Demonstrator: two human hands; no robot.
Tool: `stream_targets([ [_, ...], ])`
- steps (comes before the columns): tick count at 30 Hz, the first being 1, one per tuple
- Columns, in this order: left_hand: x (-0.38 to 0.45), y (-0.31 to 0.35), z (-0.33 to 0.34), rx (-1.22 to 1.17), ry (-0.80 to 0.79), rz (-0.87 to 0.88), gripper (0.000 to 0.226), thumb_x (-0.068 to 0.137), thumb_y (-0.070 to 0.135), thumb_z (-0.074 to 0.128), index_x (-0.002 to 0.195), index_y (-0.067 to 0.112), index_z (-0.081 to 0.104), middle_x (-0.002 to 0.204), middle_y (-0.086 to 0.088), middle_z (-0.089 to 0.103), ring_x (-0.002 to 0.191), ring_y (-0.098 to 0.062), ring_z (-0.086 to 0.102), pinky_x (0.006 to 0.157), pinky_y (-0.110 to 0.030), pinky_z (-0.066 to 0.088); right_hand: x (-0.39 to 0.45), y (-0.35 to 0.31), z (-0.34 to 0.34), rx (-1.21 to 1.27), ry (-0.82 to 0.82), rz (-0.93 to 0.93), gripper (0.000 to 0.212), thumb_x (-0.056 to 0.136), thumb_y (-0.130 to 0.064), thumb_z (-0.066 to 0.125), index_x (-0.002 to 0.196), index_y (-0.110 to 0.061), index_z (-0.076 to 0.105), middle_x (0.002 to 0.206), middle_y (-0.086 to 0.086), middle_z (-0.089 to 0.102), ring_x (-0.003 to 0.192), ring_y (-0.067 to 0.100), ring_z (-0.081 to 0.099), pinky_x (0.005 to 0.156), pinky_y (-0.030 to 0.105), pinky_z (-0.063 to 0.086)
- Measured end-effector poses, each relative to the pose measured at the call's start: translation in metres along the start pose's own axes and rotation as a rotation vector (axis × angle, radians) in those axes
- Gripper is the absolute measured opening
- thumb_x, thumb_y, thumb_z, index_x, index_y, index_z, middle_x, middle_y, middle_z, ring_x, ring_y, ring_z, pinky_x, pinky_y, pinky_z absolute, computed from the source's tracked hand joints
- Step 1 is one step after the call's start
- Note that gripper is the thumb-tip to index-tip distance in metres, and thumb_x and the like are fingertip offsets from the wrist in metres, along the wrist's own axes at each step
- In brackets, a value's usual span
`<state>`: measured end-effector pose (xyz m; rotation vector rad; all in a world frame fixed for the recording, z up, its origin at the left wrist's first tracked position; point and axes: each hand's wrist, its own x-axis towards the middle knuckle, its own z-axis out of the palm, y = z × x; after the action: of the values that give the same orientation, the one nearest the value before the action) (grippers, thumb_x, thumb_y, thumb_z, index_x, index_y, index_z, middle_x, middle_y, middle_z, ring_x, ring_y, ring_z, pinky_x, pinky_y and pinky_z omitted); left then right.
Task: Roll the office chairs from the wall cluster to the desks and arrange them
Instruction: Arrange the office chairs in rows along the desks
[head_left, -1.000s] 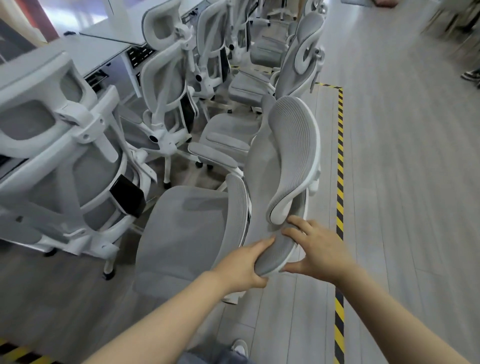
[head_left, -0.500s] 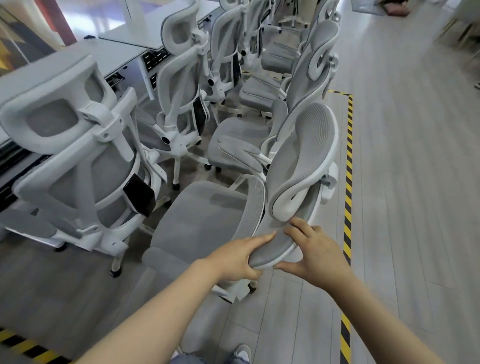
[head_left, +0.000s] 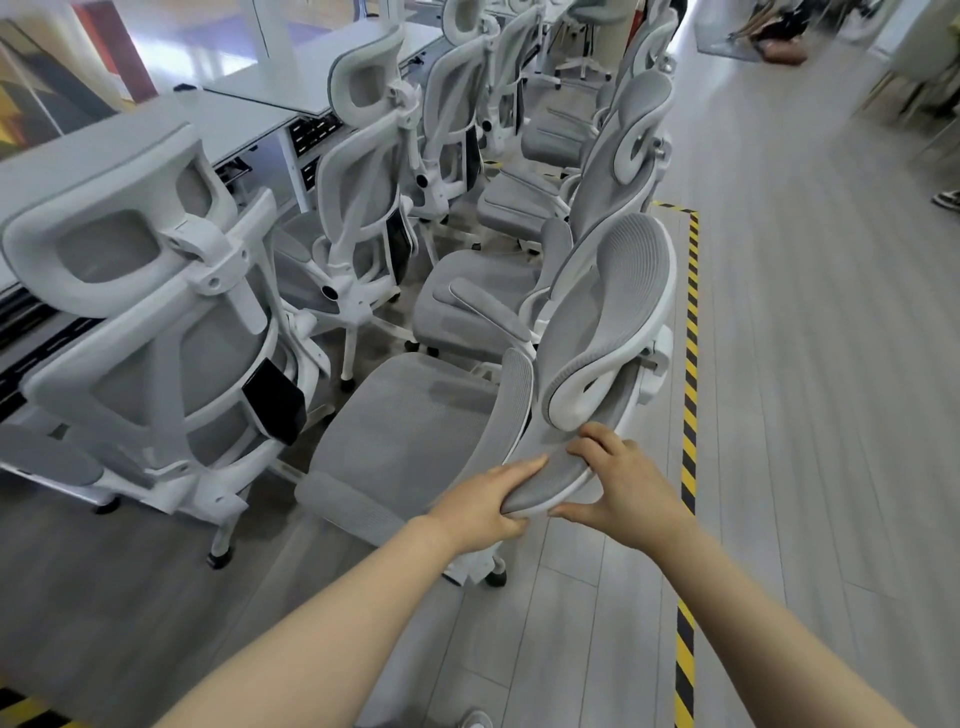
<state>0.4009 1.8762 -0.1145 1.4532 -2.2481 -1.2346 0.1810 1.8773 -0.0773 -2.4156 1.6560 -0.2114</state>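
Here, the nearest grey mesh chair (head_left: 415, 431) is standing directly ahead of both hands, its backrest top edge (head_left: 545, 483) lying between them. Left hand (head_left: 483, 506) is curling around that edge from the seat side, fingers closed on the mesh. Right hand (head_left: 623, 486) is gripping the same rim from the aisle side (thumb underneath, fingers over). Chair is sitting just inside the yellow-black floor tape (head_left: 690, 364), white desks (head_left: 249, 119) lying beyond the facing chair row (head_left: 363, 208).

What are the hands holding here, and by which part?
Both the left hand and right hand grip the nearest chair by the top edge of its backrest.
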Motion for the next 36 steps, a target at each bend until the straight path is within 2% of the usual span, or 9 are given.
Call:
stream_targets([
  [6,0.006,0.01,0.008,0.049,0.009,0.035,0.073,0.092,0.031,0.057,0.152,0.039,0.016,0.147,0.009,0.037,0.121,-0.013,0.046,0.091,-0.022,0.038,0.005,0.019,-0.01,0.054,-0.05,-0.03,0.073,0.066,-0.071,0.069,0.123,-0.028,0.05,0.137,-0.011,0.038,0.105,0.019,0.05,0.09,0.027,0.046],
  [13,0.007,0.017,0.029,0.051,0.039,0.074,0.074,0.092,0.036,0.059,0.153,0.037,0.016,0.153,0.008,0.032,0.131,-0.015,0.041,0.104,-0.03,0.038,-0.002,0.037,-0.013,0.049,-0.069,-0.085,0.075,0.066,-0.07,0.07,0.126,-0.029,0.049,0.14,-0.012,0.036,0.107,0.02,0.051,0.087,0.022,0.04],
  [18,0.0,0.01,0.031,0.026,0.064,0.076,0.076,0.09,0.036,0.062,0.151,0.041,0.019,0.152,0.011,0.033,0.13,-0.012,0.043,0.101,-0.024,0.038,-0.007,0.033,-0.01,0.066,-0.066,-0.107,0.075,0.067,-0.07,0.069,0.127,-0.03,0.048,0.14,-0.013,0.035,0.109,0.017,0.049,0.093,0.026,0.045],
  [22,-0.003,0.011,0.029,0.012,0.078,0.062,0.075,0.09,0.033,0.063,0.151,0.04,0.021,0.15,0.014,0.035,0.128,-0.009,0.043,0.093,-0.015,0.033,-0.005,0.031,-0.011,0.062,-0.076,-0.108,0.075,0.067,-0.073,0.065,0.126,-0.03,0.047,0.141,-0.013,0.034,0.108,0.016,0.049,0.09,0.022,0.042],
  [28,-0.005,0.01,0.027,-0.003,0.074,0.044,0.075,0.09,0.035,0.063,0.15,0.044,0.02,0.149,0.015,0.036,0.125,-0.009,0.045,0.091,-0.015,0.033,-0.004,0.029,-0.012,0.051,-0.078,-0.106,0.077,0.068,-0.075,0.063,0.129,-0.03,0.045,0.141,-0.013,0.034,0.109,0.016,0.048,0.093,0.022,0.04],
  [33,-0.008,0.011,0.028,-0.016,0.08,0.03,0.075,0.09,0.034,0.063,0.15,0.045,0.018,0.151,0.015,0.034,0.125,-0.01,0.046,0.095,-0.018,0.037,-0.005,0.027,-0.013,0.047,-0.081,-0.111,0.079,0.068,-0.074,0.064,0.13,-0.029,0.045,0.142,-0.012,0.034,0.11,0.018,0.049,0.095,0.028,0.045],
  [36,-0.009,0.013,0.029,-0.001,0.09,0.024,0.075,0.09,0.034,0.062,0.15,0.045,0.018,0.15,0.015,0.035,0.122,-0.011,0.048,0.093,-0.021,0.04,-0.005,0.025,-0.014,0.02,-0.085,-0.094,0.08,0.068,-0.075,0.063,0.132,-0.03,0.043,0.143,-0.014,0.032,0.107,0.017,0.05,0.091,0.029,0.048],
])
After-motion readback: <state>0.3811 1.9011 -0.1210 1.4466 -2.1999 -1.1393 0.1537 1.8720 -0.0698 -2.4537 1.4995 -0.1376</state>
